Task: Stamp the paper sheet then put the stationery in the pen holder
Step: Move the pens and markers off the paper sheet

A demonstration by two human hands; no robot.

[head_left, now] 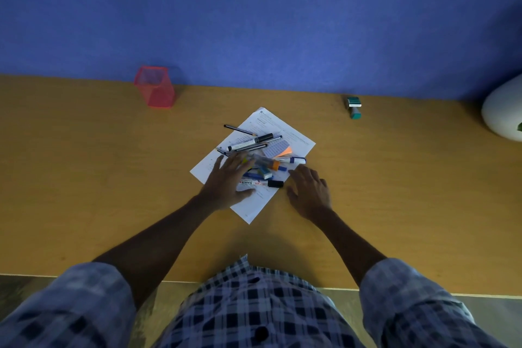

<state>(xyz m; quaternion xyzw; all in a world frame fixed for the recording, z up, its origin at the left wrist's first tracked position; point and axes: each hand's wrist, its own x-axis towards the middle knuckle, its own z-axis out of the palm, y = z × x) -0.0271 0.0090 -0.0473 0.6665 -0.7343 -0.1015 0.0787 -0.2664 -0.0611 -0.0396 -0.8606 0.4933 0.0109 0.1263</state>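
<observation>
A printed paper sheet (296, 137) lies tilted in the middle of the wooden desk (84, 178). A pile of stationery (260, 155) rests on it: several pens and markers, sticky notes (278, 149), an eraser. My left hand (226, 181) lies flat with spread fingers on the sheet's left part, touching the pile. My right hand (309, 192) rests open on the desk at the sheet's right edge, holding nothing. The red mesh pen holder (155, 87) stands at the back left, upright. A green stamp (354, 107) stands at the back right, away from both hands.
A blue wall (254, 22) runs along the desk's far edge. A white rounded object (502, 113) sits at the far right. The desk's near edge (180, 281) is just below my forearms.
</observation>
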